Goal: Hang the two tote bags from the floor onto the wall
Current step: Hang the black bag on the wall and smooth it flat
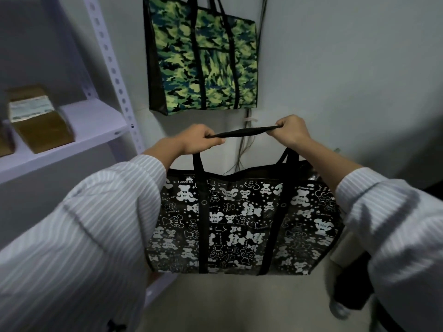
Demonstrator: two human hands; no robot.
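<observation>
Your green camouflage tote [203, 61] hangs flat on the wall, top centre; the black bear-print tote [242, 224] dangles upright below, handles [248, 132] stretched taut.

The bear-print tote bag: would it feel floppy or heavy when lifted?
Probably light: the bear-print tote bag hangs flat from its handle, seemingly empty. Likely floppy: its top edge sags in the middle. Its glossy surface looks slippery.

A pale metal shelf [96, 125] fills the left of the frame, its perforated upright [112, 68] rising to the top. A brown cardboard box [40, 121] with a white label lies on its board. Grey floor [227, 303] spans the bottom centre. At top centre a camouflage tote bag [203, 63] hangs on the wall [335, 68]
</observation>
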